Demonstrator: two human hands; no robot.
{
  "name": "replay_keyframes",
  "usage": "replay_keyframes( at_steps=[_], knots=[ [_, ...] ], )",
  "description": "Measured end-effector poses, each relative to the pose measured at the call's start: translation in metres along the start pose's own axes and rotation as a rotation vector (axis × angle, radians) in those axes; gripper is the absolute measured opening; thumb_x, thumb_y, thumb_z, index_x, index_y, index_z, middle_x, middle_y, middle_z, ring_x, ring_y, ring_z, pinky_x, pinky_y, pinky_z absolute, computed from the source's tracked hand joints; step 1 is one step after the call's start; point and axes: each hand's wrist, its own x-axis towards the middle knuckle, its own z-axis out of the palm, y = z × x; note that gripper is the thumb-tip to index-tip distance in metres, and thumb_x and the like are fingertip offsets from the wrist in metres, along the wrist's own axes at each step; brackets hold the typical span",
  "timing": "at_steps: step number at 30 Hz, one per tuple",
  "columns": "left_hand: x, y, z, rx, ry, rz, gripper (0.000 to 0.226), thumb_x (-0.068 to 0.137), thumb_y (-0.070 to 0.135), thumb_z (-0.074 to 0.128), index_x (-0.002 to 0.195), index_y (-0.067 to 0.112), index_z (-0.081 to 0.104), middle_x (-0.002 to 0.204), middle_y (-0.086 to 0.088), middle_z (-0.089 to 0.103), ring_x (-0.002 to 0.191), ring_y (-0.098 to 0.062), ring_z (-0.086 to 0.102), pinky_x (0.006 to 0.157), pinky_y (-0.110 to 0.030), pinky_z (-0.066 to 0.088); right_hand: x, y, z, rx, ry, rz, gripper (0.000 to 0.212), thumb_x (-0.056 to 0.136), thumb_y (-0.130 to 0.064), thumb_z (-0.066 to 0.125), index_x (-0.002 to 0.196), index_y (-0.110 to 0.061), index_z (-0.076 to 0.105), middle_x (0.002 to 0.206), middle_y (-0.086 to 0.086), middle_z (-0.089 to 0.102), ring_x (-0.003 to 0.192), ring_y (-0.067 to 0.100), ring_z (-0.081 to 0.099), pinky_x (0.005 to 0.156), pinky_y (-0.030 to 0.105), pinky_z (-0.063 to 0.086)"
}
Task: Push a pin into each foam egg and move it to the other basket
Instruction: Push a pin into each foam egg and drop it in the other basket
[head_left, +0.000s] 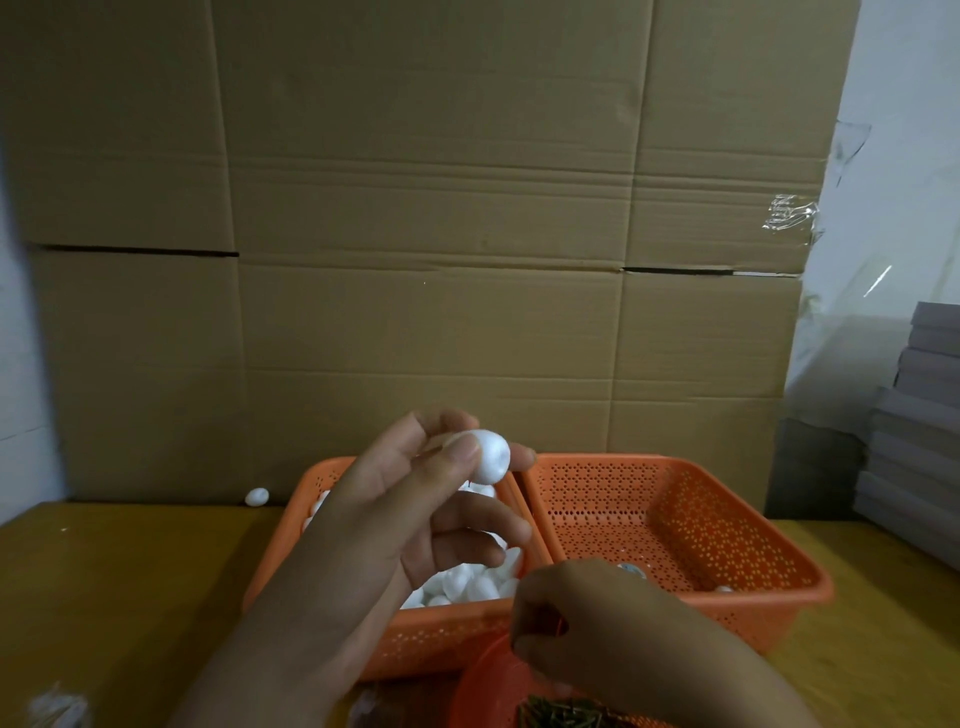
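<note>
Flattened cardboard (426, 234) makes up the whole backdrop behind a yellowish wooden table (119, 582), where two orange perforated baskets sit side by side: the left basket (415, 636) is piled with white foam eggs (467, 582), and the right basket (675, 519) is almost bare, with just a couple of small things at its near edge. Up above the left basket, the left hand (410, 514) pinches one foam egg (488, 454) between thumb and fingertips, while one stray egg (256, 496) lies on the table against the cardboard. Down low, the right hand (587, 623) has its fingers curled together over a round orange dish (488, 686) of dark pins (566, 713), though honestly I can't tell if it's actually got a pin in there.
</note>
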Motion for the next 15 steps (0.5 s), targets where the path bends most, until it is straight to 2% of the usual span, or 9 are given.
replay_keyframes(
  at_steps=[3, 6, 9, 12, 15],
  knots=[
    [-0.0032, 0.0003, 0.0019, 0.011, 0.020, 0.004, 0.031, 0.069, 0.045, 0.081, 0.083, 0.023, 0.065, 0.098, -0.013, 0.074, 0.063, -0.017, 0.068, 0.055, -0.022, 0.053, 0.0003, 0.0009, 0.0015, -0.001, 0.005, -0.006, 0.013, 0.089, -0.027, 0.056, 0.095, -0.027, 0.067, 0.083, -0.017, 0.059, 0.077, -0.003, 0.052, 0.070, 0.013, 0.041],
    [-0.0019, -0.0002, 0.0053, 0.079, 0.110, 0.006, 0.042, 0.076, 0.060, 0.065, 0.094, 0.023, 0.073, 0.071, -0.007, 0.069, 0.052, -0.013, 0.060, 0.050, -0.020, 0.049, 0.0000, 0.0007, 0.0015, -0.001, 0.003, 0.000, 0.012, 0.087, -0.027, 0.057, 0.094, -0.027, 0.067, 0.087, -0.014, 0.064, 0.082, 0.000, 0.056, 0.075, 0.018, 0.044],
    [-0.0001, -0.0022, 0.0032, 0.166, 0.189, -0.051, 0.055, 0.072, 0.067, 0.059, 0.087, 0.017, 0.075, 0.051, 0.000, 0.051, 0.042, -0.009, 0.044, 0.044, -0.018, 0.040, -0.0006, 0.0000, 0.0009, -0.005, 0.000, 0.012, 0.011, 0.087, -0.027, 0.057, 0.093, -0.026, 0.066, 0.095, -0.008, 0.068, 0.090, 0.004, 0.060, 0.081, 0.024, 0.048],
    [-0.0001, -0.0024, 0.0033, 0.213, 0.216, -0.035, 0.047, 0.069, 0.065, 0.065, 0.085, 0.021, 0.075, 0.052, 0.003, 0.045, 0.043, -0.006, 0.041, 0.045, -0.016, 0.038, -0.0007, -0.0006, 0.0007, -0.004, 0.001, 0.006, 0.012, 0.088, -0.027, 0.057, 0.094, -0.026, 0.066, 0.097, -0.008, 0.069, 0.088, 0.002, 0.060, 0.079, 0.021, 0.047],
    [-0.0003, -0.0023, 0.0047, 0.268, 0.190, 0.004, 0.026, 0.069, 0.046, 0.077, 0.089, 0.029, 0.074, 0.056, 0.001, 0.055, 0.049, -0.008, 0.051, 0.048, -0.017, 0.043, -0.0006, -0.0003, 0.0005, 0.006, 0.007, -0.010, 0.012, 0.088, -0.025, 0.056, 0.094, -0.025, 0.067, 0.092, -0.008, 0.070, 0.078, -0.001, 0.055, 0.073, 0.016, 0.044]
  ],
)
